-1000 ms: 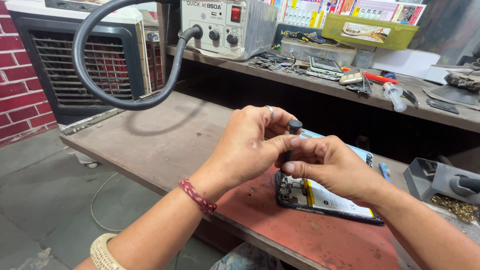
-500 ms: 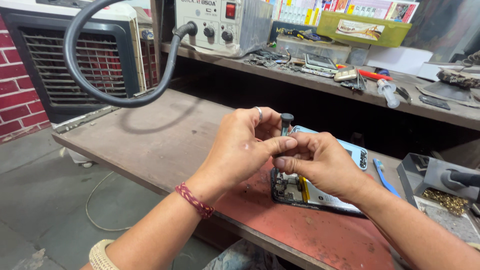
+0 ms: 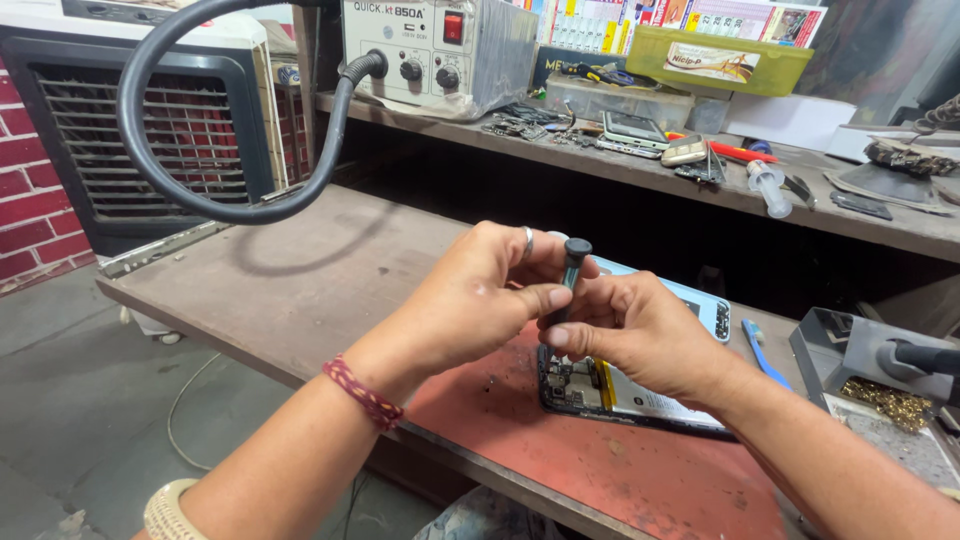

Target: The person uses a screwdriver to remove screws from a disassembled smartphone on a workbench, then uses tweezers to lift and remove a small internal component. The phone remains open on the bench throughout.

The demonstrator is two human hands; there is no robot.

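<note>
An opened phone [image 3: 612, 392] lies face down on the red mat [image 3: 600, 470], its circuit board and battery exposed. A dark screwdriver [image 3: 572, 262] stands upright over the phone's lower end. My left hand [image 3: 478, 305] pinches the screwdriver's shaft between thumb and fingers; it wears a ring and a red thread at the wrist. My right hand [image 3: 640, 335] grips the shaft lower down and partly covers the phone. A pale blue back cover [image 3: 700, 305] shows behind my right hand.
A grey hot-air station [image 3: 430, 50] with a thick black hose [image 3: 190, 200] stands on the upper shelf [image 3: 640, 170], among loose phones, tools and boxes. A blue brush [image 3: 765, 355] and a grey stand [image 3: 870, 350] with brass wool lie to the right. An air cooler [image 3: 140, 130] stands left.
Both hands with the screwdriver and the phone sit slightly further left and nearer in the view as my head shifted. The grip on the screwdriver looks the same.
</note>
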